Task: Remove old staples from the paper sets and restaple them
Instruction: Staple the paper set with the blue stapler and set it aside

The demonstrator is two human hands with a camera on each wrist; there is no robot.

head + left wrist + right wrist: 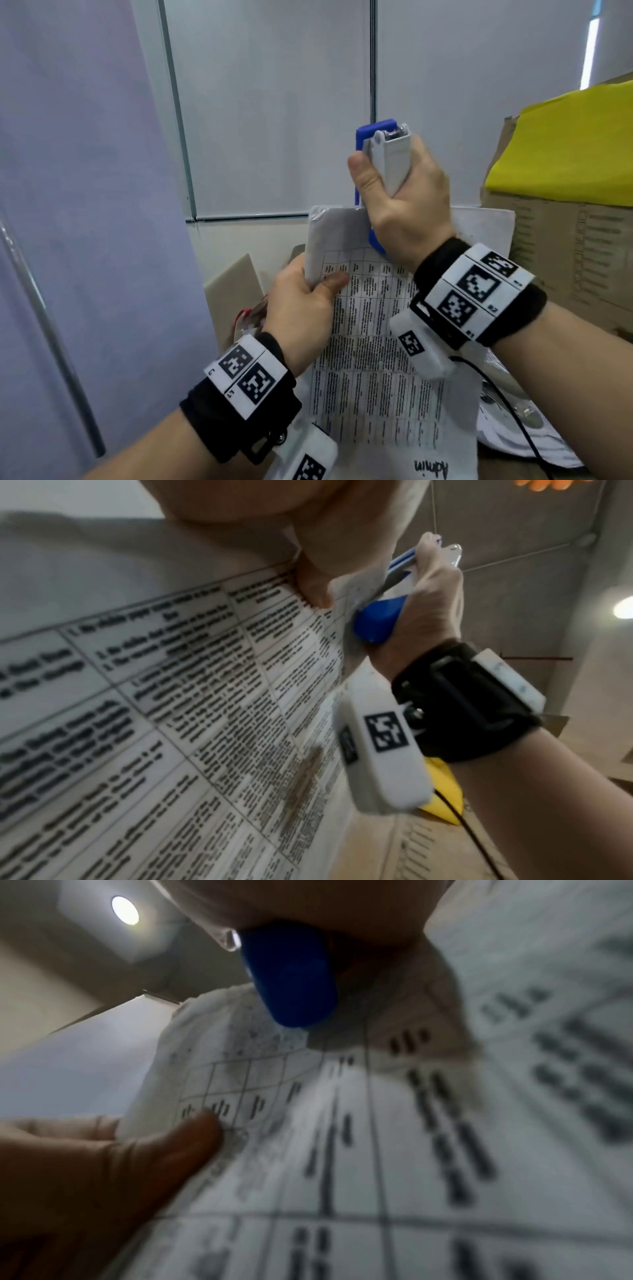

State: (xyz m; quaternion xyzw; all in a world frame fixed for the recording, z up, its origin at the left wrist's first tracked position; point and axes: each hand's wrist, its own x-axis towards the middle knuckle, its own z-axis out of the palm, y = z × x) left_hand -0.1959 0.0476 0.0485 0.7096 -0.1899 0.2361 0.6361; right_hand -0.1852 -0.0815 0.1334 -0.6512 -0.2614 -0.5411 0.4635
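A printed paper set (373,329) with a table of text is held up in the air in front of me. My left hand (301,301) pinches its upper left edge, thumb on the printed face (202,1131). My right hand (400,202) grips a blue and white stapler (385,154), which stands upright over the top edge of the paper. The stapler's blue tip (291,980) sits against the sheet's top corner area (377,618). Whether paper lies between the stapler's halves is hidden by my fingers.
A cardboard box (565,246) with a yellow sheet (565,144) on it stands at the right. More white papers (513,428) lie below right. A beige board (236,291) leans behind my left hand. A lilac panel (85,205) fills the left side.
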